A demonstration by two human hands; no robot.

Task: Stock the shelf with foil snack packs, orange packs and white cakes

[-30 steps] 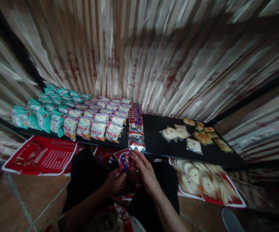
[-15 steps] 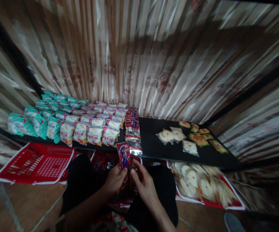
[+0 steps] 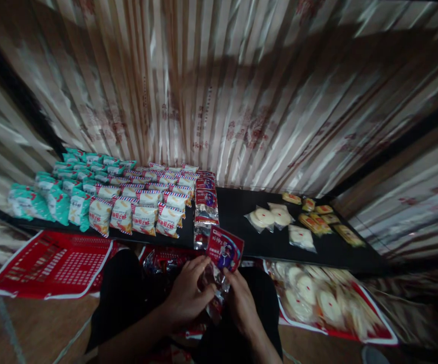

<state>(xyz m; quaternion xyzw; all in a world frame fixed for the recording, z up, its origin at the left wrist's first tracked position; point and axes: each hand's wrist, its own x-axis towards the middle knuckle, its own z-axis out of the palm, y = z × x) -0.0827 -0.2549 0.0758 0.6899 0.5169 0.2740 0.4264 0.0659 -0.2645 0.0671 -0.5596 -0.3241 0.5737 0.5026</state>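
My right hand [image 3: 242,298] pinches a red and purple snack packet [image 3: 224,250] near its lower right, thumb on the front. The packet's lower part is clear plastic and hangs between my hands, tilted. At its left edge is my left hand [image 3: 188,290], thumb and fingers spread apart; the fingertips are close to or touching the wrapper. Just beyond, a column of similar red packets [image 3: 206,198] lies overlapping on the black shelf [image 3: 237,212].
White shrimp-snack bags [image 3: 143,218] and teal bags [image 3: 78,207] stand in rows on the left. Round white packs [image 3: 262,217] and small yellow packs [image 3: 312,222] lie right. Below are a red basket [image 3: 52,263] and another basket [image 3: 388,333] with white packs. A striped curtain [image 3: 219,126] hangs behind.
The packet has shifted right and turned its front toward me. My right hand now grips it, while my left hand has loosened from its hold. The view has moved slightly.
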